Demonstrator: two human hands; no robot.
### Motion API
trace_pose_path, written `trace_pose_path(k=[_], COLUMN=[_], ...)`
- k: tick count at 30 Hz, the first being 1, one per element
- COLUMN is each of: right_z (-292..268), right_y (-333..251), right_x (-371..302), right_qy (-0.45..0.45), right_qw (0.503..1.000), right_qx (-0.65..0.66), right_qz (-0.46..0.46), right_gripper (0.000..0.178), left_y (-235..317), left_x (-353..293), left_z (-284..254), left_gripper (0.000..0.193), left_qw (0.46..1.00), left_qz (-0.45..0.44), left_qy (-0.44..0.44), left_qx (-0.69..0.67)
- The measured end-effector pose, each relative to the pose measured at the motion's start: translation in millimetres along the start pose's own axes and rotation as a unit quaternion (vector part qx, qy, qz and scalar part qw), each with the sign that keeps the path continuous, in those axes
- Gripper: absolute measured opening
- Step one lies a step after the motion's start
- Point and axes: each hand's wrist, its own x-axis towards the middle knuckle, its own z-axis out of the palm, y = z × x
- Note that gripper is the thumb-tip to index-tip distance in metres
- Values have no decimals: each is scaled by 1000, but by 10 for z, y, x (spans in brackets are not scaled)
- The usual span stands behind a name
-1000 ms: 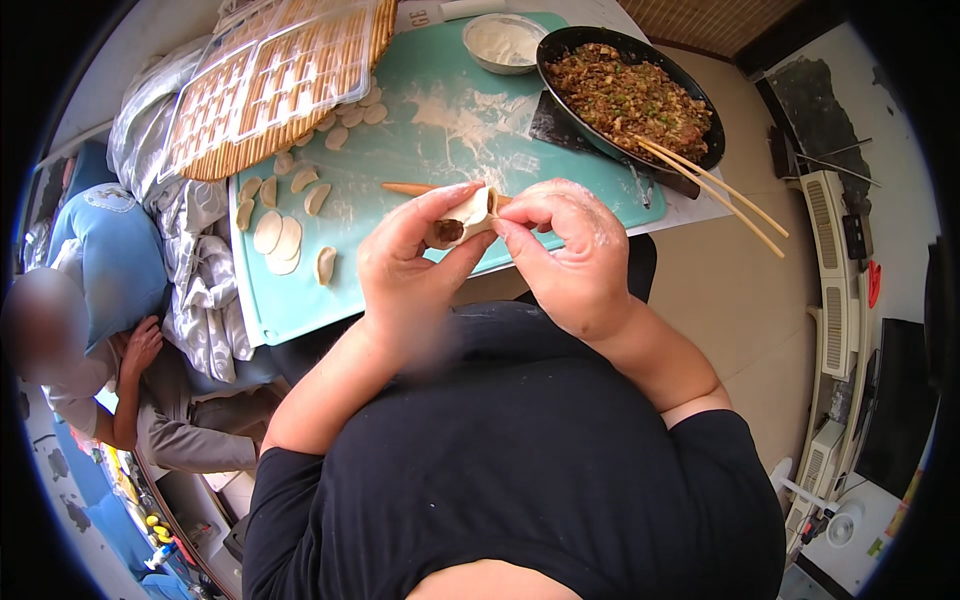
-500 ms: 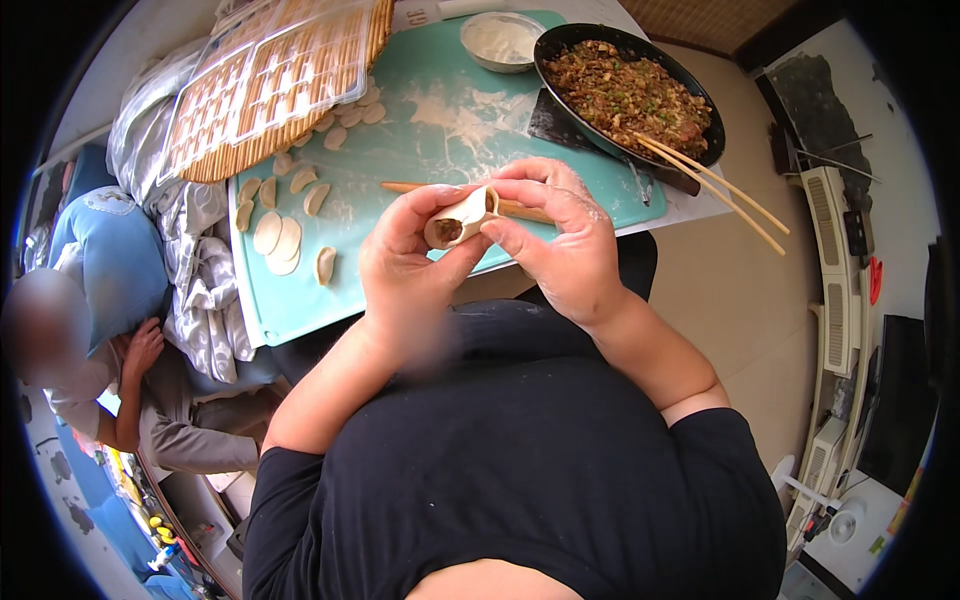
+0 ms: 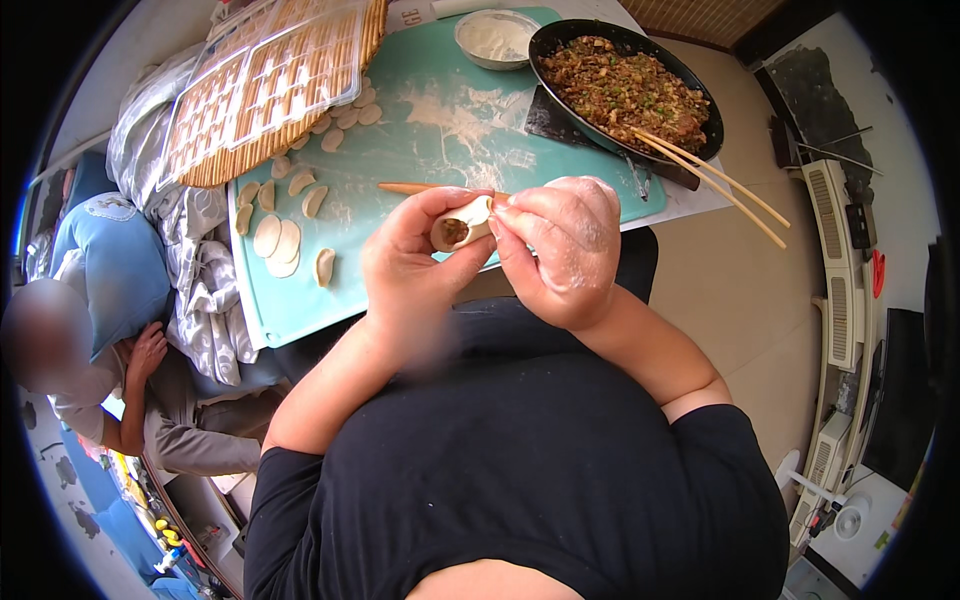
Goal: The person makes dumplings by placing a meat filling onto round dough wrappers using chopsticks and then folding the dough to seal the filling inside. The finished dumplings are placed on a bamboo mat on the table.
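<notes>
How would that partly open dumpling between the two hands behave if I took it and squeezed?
The dumpling would probably feel soft and floppy, since its dough bends around the filling. Squeezing might push filling out, as its left end gapes open. It may not slip much, given the white powder on the right hand.
</notes>
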Motion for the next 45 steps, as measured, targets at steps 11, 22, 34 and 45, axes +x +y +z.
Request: trace_pose_path(k=[11, 22, 34, 45], right_z=[-19, -47, -19, -10], right_y=[20, 121, 124, 75], right_x=[-42, -7, -77, -129], right_qy=[-101, -89, -32, -92], right_qw=[962, 974, 995, 588], right_qx=[181, 186, 98, 646], right_qz=[177, 95, 15, 478], right_gripper=[36, 26, 17, 63], left_y=[19, -6, 90, 66], left_x=[-42, -53, -9, 80], left_z=[-78, -115, -54, -121], left_gripper=[39, 37, 41, 34], left_qw=[999, 991, 991, 993], left_qz=[-22, -56, -90, -71], left_qy=[-22, -53, -71, -56], left_qx=[25, 112, 73, 75])
